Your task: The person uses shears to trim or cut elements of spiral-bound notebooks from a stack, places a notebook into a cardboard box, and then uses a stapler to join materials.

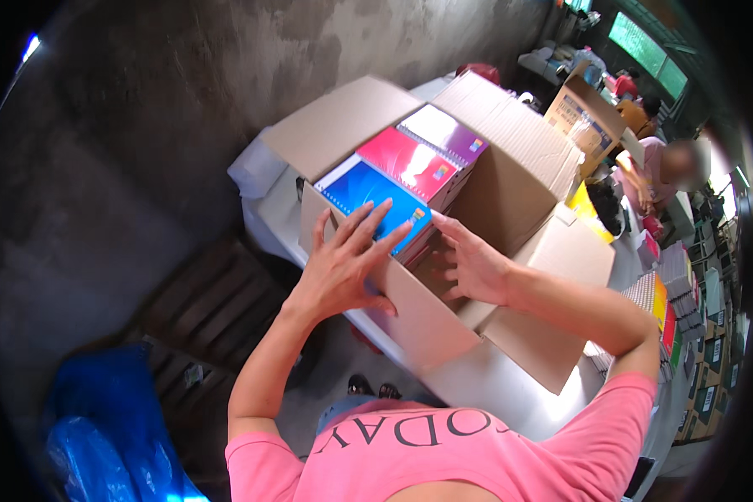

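Note:
An open cardboard box (431, 339) stands on the white table in front of me, its flaps folded outward. Along its left side sit stacks of spiral-bound notebooks: a blue notebook (361, 186) nearest me, a red notebook (406, 159) behind it and a purple and white notebook (448, 132) farthest. My left hand (343, 263) is spread over the near left wall, its fingertips on or just above the blue cover. Beside that stack's right edge is my right hand (474, 261), fingers apart and reaching into the box; I see nothing in it.
More spiral notebooks (648, 293) are stacked on the table (477, 391) at right. Behind them a person (657, 171) in pink sits near another carton (581, 117) and a yellow and black bag (594, 209). Blue plastic (109, 418) lies lower left, by a slatted wooden piece (197, 305).

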`<state>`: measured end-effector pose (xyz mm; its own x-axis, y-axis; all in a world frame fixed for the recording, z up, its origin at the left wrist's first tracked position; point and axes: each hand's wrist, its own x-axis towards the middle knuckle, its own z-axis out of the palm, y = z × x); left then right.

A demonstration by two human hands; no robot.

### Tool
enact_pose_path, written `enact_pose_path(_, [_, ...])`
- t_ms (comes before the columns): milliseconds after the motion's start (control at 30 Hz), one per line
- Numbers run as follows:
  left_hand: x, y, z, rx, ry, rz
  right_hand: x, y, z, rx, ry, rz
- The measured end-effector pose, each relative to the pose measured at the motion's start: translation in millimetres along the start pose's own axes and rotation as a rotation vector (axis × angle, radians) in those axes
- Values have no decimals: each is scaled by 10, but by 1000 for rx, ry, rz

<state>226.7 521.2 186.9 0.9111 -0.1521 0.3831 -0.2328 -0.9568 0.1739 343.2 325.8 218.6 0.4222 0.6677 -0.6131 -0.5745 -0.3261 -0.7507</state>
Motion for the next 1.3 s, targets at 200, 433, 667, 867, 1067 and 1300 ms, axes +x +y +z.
enact_pose_path(200, [28,-89,149,-86,74,4,210,35,-39,-7,-231,31])
enact_pose_path(433, [86,-217,309,-78,207,121,257,23,-37,22,-102,115])
enact_pose_path(667, [229,-752,-191,-162,10,366,331,-22,44,241,38,85])
enact_pose_path(867, [653,-1480,-257,-107,-195,303,496,-219,621,586,110,15])
enact_pose_path(1067, [613,-1520,-43,-226,-110,358,562,-204,654,689,205,5])
enact_pose_path(1300, [577,-1541,91,-319,-8,379,529,-317,746,650,377,-31])
